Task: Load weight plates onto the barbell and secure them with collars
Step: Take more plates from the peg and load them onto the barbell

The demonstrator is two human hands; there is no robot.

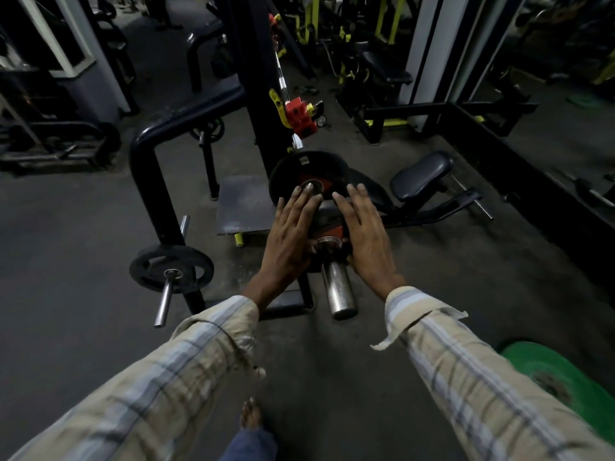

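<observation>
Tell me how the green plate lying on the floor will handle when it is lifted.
The green plate looks thick and broad, so it is probably heavy and stiff. It lies flat on the floor, so getting fingers under its rim may be awkward. Stood on edge, its round shape would likely let it roll.

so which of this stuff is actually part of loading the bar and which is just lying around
In the job:
- left hand and right hand, flat on the plate
- black plate on the sleeve
- barbell sleeve

Lying about:
- green plate on the floor
- small plate on a storage peg
- padded seat
</observation>
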